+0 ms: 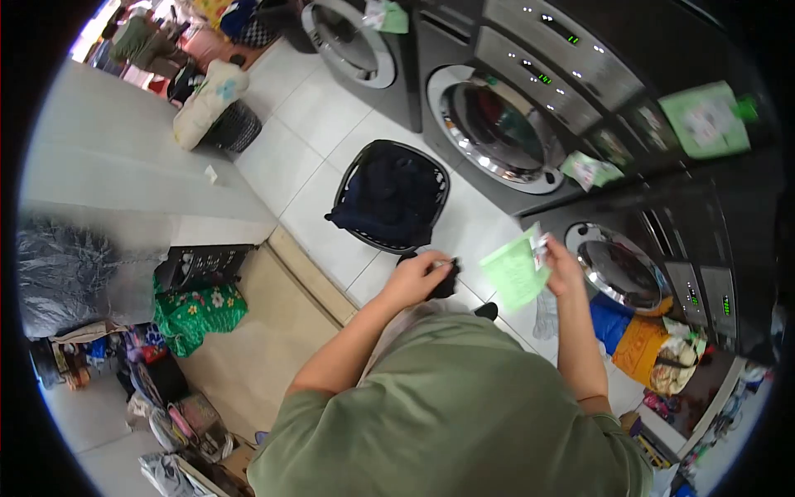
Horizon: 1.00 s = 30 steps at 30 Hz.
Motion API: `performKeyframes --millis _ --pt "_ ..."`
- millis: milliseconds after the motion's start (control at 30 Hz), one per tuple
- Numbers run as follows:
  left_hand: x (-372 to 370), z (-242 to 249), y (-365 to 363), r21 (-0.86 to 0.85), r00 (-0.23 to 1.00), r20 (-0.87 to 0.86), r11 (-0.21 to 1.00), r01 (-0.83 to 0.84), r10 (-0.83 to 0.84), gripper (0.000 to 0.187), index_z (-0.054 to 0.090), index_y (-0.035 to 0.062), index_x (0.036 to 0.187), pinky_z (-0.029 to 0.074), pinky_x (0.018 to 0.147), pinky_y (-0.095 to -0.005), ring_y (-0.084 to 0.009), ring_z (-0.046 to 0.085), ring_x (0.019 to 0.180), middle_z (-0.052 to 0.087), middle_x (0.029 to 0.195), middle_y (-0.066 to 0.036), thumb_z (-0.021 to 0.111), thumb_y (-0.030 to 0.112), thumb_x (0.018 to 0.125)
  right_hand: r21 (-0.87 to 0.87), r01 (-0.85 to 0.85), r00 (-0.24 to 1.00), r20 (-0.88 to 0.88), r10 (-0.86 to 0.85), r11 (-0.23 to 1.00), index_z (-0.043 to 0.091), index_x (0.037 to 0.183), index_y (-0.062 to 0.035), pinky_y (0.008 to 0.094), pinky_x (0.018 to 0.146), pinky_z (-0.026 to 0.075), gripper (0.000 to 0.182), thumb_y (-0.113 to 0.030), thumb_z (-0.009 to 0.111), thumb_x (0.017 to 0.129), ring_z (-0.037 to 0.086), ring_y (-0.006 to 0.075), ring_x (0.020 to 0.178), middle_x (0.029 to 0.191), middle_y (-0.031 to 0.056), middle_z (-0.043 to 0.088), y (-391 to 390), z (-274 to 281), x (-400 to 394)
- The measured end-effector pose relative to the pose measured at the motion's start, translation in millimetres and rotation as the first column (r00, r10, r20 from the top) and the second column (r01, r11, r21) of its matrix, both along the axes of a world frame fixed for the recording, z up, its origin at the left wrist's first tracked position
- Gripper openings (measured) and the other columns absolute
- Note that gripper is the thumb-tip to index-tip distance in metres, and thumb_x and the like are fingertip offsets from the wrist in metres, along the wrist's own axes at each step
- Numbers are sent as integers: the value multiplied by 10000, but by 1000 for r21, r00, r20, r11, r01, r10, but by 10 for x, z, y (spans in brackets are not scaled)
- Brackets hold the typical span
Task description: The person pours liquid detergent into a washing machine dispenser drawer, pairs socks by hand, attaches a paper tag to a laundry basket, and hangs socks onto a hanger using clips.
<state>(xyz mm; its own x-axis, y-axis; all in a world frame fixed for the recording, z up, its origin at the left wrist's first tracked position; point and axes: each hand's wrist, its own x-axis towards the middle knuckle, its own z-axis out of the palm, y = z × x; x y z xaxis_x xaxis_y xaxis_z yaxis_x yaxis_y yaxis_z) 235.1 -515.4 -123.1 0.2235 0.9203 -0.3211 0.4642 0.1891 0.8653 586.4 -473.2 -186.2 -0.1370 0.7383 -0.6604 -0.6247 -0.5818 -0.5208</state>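
Note:
My left hand (pixel 416 280) is closed, with fingers bent around what looks like a small black cloth (pixel 445 287); its shape is partly hidden by the hand. Just beyond it on the floor stands a black laundry basket (pixel 340 186) holding dark navy clothes (pixel 389 195). My right hand (pixel 563 267) pinches a light green paper slip (pixel 515 272) that has a small white piece at its upper edge. The slip hangs to the left of the fingers, and the writing on it is too blurred to read.
Front-loading machines, one with a round door (pixel 497 128), line the right, with green slips (pixel 705 120) attached. An orange and blue bag (pixel 639 344) sits below a smaller machine door (pixel 619 267). At left are a green floral bag (pixel 201 317) and a loaded dark basket (pixel 234 128). A person (pixel 142 45) is far back.

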Motion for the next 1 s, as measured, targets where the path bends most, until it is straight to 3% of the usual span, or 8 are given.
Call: performKeyframes --millis 100,233,367,467,600,700,833,1000 --pt "-923 -143 -24 -222 962 -266 968 -118 56 343 633 110 1150 510 653 -366 -236 654 696 673 778 -128 627 348 903 -70 -211 977 -32 209 975 612 1169 17 348 905 502 267 -131 549 956 622 197 988 1057 91 658 298 -191 -1068" --pt "-1847 -540 150 -269 852 -522 940 -212 43 408 588 100 1214 522 727 -432 -358 671 853 692 879 -189 591 375 913 -2 -623 781 43 623 782 567 1230 8 271 806 499 347 -137 640 923 608 122 866 1023 48 636 702 -782 -2197" --pt "-2274 -849 586 -376 713 -677 918 -122 -183 553 539 85 1280 523 752 -468 -391 664 899 689 922 -223 559 498 912 3 -574 818 48 573 819 553 1174 5 267 782 503 290 -102 640 919 607 122 847 998 57 639 1045 -1555 -2991" --pt "-2228 -931 1039 -294 660 -732 953 -80 -170 678 459 78 1359 525 730 -479 -390 672 864 687 914 -235 541 568 899 13 -458 888 61 456 889 554 1158 -5 269 787 510 267 -75 636 914 626 133 862 996 66 656 1332 -1722 -3369" --pt "-1799 -1070 1685 -247 736 -669 965 -90 -102 658 308 235 1482 539 678 -482 -393 684 783 697 895 -218 507 528 927 114 -400 899 240 366 909 554 1153 -3 249 781 491 269 -48 636 901 629 143 882 995 67 665 1611 -2017 -3509" --pt "-1509 -1749 1863 -266 702 -682 964 20 -203 663 225 348 1506 535 649 -458 -354 692 781 701 865 -177 505 519 931 156 -328 827 525 203 932 597 1095 5 247 744 494 253 -40 674 858 638 145 827 923 70 678 1707 -2324 -3531" --pt "-1377 -2513 1784 -329 732 -641 944 8 -230 691 157 352 1520 537 650 -466 -349 693 793 701 898 -178 494 510 938 14 -395 602 759 248 918 675 937 4 272 673 511 172 -24 730 777 638 145 697 789 77 683 1764 -2580 -3447" --pt "-1271 -2583 1686 -330 739 -657 938 -102 -151 665 138 356 1525 534 633 -482 -353 690 752 698 864 -174 471 476 961 -50 -309 742 612 273 950 652 922 21 238 651 489 132 20 715 806 610 120 710 794 70 658 1944 -2656 -3280"
